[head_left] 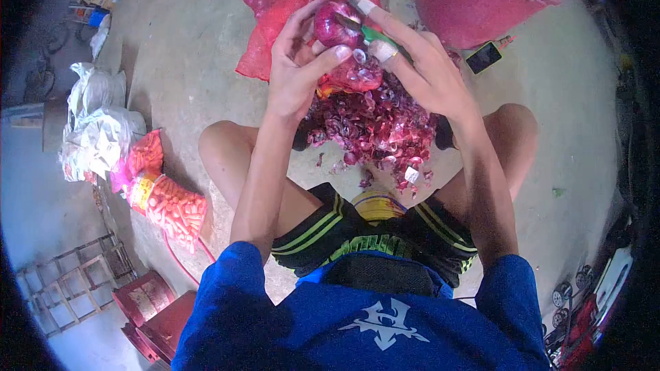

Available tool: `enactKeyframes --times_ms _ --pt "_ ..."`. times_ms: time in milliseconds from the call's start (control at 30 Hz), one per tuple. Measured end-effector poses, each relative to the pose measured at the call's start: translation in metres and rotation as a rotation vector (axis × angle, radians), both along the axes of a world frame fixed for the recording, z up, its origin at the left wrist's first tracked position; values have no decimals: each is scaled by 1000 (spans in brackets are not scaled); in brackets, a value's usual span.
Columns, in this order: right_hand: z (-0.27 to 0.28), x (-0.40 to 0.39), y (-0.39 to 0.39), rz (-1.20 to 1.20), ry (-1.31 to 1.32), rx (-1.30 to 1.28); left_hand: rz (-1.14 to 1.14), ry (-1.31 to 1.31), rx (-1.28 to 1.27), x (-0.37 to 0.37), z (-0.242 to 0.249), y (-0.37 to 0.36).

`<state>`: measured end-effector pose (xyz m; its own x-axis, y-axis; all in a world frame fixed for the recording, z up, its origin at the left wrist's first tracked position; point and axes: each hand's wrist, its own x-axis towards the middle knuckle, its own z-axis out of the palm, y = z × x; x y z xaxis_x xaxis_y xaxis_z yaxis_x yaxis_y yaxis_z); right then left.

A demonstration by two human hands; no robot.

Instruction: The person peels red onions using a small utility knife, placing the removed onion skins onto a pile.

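My left hand (295,62) is closed around a red onion (331,29), its thumb against the lower side. In my right hand (426,62) is a small knife (375,36) with a green handle, its dark blade lying against the onion's right side. Pale wraps cover the tips of two fingers of that hand. Beneath both hands, a red mesh sack (275,34) lies on the floor. A heap of purple onion skins (385,124) spreads between my legs.
A large pink tub (467,3) stands at the upper right, with a phone (484,58) on the floor beside it. Bags of carrots (175,206) and white sacks (103,124) sit at the left. Red crates (148,299) are at the lower left.
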<state>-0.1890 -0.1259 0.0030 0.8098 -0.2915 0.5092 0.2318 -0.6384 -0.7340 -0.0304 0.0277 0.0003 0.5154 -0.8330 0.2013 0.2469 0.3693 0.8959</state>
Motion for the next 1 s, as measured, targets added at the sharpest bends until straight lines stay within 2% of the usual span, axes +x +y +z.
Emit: enactKeyframes --times_ms 133,233,267,333,600,633,700,867,1000 --pt "-3 4 -2 -5 27 -10 35 -7 8 1 -5 -1" --pt "-1 7 2 -75 -89 -78 37 -11 42 2 -6 0" --pt "9 3 4 -105 88 -51 32 -7 57 3 -7 -1" --pt "14 1 6 -131 263 -21 11 -13 62 5 -7 -2" --pt "-6 7 2 -98 -31 305 -73 32 60 15 -3 2" --pt "-6 6 -1 -99 -42 349 -163 79 41 17 -2 7" --pt "-9 1 -15 -126 19 504 -254 124 20 17 -1 11" --pt "-4 1 -10 -93 1 413 -197 196 -44 15 -2 7" --pt "-3 -4 -6 -70 127 553 -137 286 -78 12 -5 5"
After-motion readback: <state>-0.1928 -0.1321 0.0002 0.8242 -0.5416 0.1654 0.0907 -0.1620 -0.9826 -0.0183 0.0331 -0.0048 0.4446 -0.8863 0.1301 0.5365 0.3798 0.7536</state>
